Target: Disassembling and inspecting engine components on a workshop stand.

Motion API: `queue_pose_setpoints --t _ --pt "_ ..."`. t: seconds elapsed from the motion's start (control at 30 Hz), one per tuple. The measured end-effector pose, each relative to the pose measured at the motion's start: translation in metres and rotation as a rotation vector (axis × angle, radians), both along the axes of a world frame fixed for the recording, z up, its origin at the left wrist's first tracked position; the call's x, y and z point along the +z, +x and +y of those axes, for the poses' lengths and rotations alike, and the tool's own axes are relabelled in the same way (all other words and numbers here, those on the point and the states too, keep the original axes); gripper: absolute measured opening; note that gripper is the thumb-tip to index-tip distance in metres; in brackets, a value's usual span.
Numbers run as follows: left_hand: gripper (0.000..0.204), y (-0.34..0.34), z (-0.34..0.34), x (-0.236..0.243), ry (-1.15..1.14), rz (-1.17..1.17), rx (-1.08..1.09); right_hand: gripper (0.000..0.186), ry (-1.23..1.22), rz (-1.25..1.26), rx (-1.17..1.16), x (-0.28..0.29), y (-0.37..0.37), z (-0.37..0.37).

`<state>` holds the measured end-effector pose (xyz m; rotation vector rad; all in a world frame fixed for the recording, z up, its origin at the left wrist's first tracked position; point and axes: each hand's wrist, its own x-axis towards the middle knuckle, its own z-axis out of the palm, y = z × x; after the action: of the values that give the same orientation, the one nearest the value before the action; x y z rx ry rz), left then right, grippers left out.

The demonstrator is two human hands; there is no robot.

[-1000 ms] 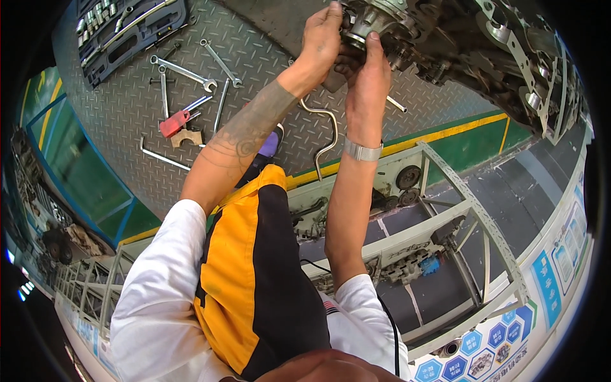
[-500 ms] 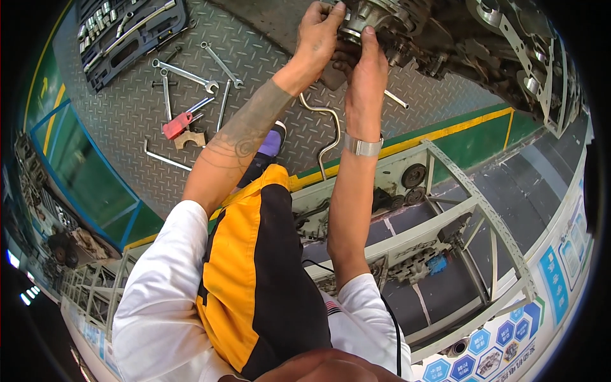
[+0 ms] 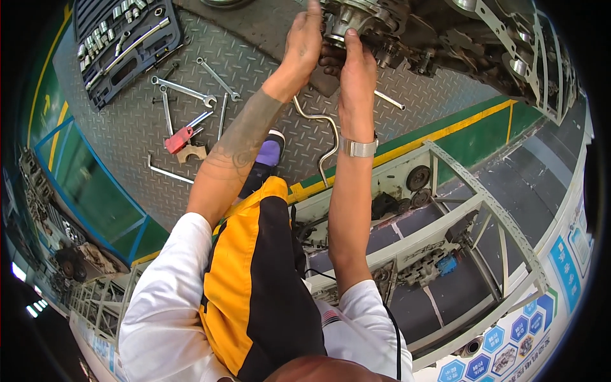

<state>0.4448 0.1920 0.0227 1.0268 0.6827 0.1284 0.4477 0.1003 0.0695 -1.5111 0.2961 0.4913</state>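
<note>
A round silver metal housing (image 3: pixel 354 19) with a short stub facing me sits against the greasy engine block (image 3: pixel 439 32) at the top. My right hand (image 3: pixel 358 67) grips the stub from below. Its thumb presses on the near face, and the darkened fingers curl underneath. Along the left side of the housing lies my left hand (image 3: pixel 301 46), thumb pointing up and away from me. The other left fingers are hidden behind it, so whether they hold the part cannot be told.
Combination wrenches (image 3: pixel 184 89), a red-handled tool (image 3: pixel 179 140) and an L-shaped bar (image 3: pixel 168 172) lie left on the treadplate floor. Beyond is an open socket set (image 3: pixel 124 48). A bent metal pipe (image 3: pixel 332 127) lies between my arms. A metal rack (image 3: pixel 503 223) stands right.
My left hand has shifted left along the housing, its thumb now off the front face. My right hand keeps its grip, a little lower in view. The whole view has shifted slightly.
</note>
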Motion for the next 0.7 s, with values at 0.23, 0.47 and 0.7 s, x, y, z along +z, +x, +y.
queue_pose_setpoints --t 0.23,0.47,0.7 --pt "0.046 -0.005 0.005 -0.001 -0.303 -0.022 -0.052 0.038 -0.006 -0.002 0.009 0.0 0.001 0.001" --pt "0.042 -0.006 0.009 -0.013 -0.324 -0.101 -0.04 0.04 -0.013 -0.021 0.008 -0.003 0.0 0.005" --pt "0.04 -0.005 0.001 -0.003 0.107 -0.047 -0.035 0.041 -0.032 -0.033 -0.025 -0.005 -0.003 0.005"
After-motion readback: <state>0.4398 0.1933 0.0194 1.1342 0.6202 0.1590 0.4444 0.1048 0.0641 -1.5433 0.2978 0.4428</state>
